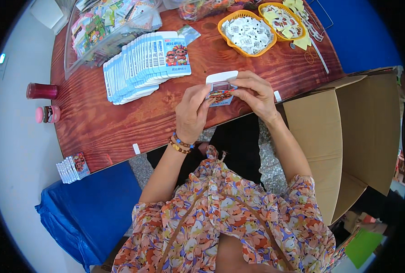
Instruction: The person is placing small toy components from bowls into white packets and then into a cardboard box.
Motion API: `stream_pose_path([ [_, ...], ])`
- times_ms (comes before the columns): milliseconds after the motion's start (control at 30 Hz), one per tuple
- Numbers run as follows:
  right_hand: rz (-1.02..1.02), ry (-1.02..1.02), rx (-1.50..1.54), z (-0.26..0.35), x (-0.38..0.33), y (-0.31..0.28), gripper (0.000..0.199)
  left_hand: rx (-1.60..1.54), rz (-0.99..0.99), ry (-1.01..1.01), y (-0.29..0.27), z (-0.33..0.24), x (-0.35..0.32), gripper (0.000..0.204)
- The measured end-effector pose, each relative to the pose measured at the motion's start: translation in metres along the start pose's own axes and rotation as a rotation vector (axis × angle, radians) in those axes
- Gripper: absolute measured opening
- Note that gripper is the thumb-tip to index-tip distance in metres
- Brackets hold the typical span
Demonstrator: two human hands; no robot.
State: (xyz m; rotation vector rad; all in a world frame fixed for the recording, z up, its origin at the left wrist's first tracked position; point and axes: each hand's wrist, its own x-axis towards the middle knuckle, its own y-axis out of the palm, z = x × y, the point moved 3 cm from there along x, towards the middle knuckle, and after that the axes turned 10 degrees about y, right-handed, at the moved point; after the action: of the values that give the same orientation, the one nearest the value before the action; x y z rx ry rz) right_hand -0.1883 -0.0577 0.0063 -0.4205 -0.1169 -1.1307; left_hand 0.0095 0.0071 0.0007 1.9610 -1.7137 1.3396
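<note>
Both hands hold one small blue-and-white printed packet (220, 88) above the near edge of a reddish wooden table (120, 123). My left hand (192, 111) grips its left side, with beaded bracelets on the wrist. My right hand (257, 93) pinches its top right, where a white flap stands up. To the left on the table lies a fanned row of several matching packets (141, 66), overlapping like cards.
Two orange baskets (233, 40) (299, 34) with small white and yellow pieces stand at the far side. A clear bin of printed sheets (97, 32) sits far left. An open cardboard box (343, 136) is at my right. A small packet stack (72, 167) rests on a blue-covered surface (93, 209). Two jars (42, 91) (48, 114) stand left.
</note>
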Motion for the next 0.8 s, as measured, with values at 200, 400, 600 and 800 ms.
stream_pose_path([
  [200, 0.093, -0.016, -0.092, 0.012, 0.009, -0.003, 0.026, -0.098, 0.044, -0.072, -0.006, 0.005, -0.001, 0.042],
  [400, 0.079, -0.078, -0.204, 0.015, 0.009, 0.002, 0.025, -0.133, 0.044, -0.129, -0.009, 0.009, 0.006, 0.038],
  [600, 0.065, 0.059, -0.104, 0.033, 0.010, 0.005, 0.024, -0.150, 0.021, -0.140, -0.007, 0.008, 0.006, 0.034],
  [800, 0.120, 0.271, 0.116, 0.033, 0.020, 0.007, 0.020, -0.307, -0.062, -0.345, -0.002, 0.018, -0.011, 0.040],
])
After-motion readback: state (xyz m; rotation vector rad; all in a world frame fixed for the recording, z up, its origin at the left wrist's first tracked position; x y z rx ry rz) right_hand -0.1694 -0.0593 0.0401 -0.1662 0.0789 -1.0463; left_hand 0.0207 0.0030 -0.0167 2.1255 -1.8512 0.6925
